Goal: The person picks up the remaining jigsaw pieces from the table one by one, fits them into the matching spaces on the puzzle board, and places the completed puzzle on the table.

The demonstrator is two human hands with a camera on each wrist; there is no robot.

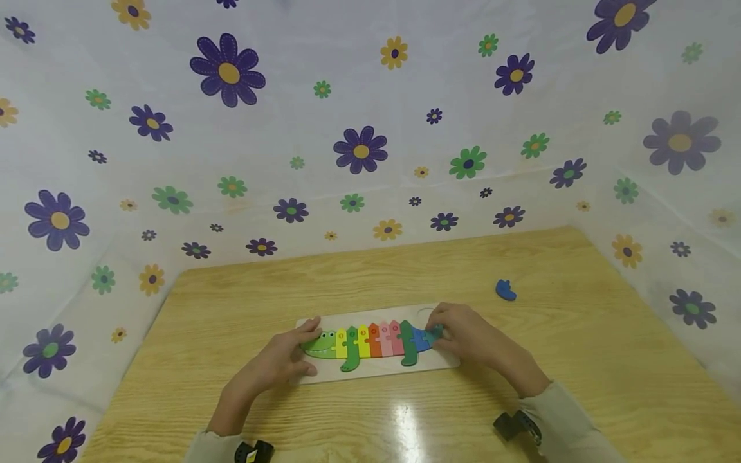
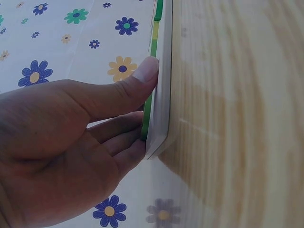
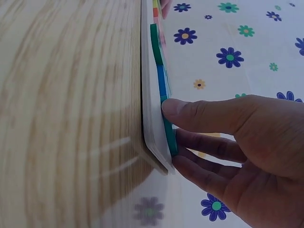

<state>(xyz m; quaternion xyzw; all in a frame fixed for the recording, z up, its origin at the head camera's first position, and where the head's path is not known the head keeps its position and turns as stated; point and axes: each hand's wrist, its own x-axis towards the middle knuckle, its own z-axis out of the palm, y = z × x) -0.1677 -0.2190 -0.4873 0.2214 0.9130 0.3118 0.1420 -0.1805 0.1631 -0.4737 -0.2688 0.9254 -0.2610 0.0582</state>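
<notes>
A crocodile puzzle board (image 1: 376,370) lies on the table, its colourful numbered pieces (image 1: 374,341) set in a row. The left hand (image 1: 283,360) holds the board's left end beside the light green head piece (image 1: 320,345). In the left wrist view its thumb lies along the green piece's edge (image 2: 148,114), the other fingers at the board's end. At the right end, the right hand (image 1: 463,331) pinches a teal tail piece (image 3: 169,130) between thumb and fingers, next to a blue piece (image 1: 421,339). Fingers hide part of the tail, so whether it sits fully flat cannot be told.
A loose blue curved piece (image 1: 505,290) lies on the wooden table (image 1: 260,289), behind and right of the board. A round outline (image 1: 426,314) shows at the board's upper right. White flowered cloth (image 1: 301,96) stands around the back and sides.
</notes>
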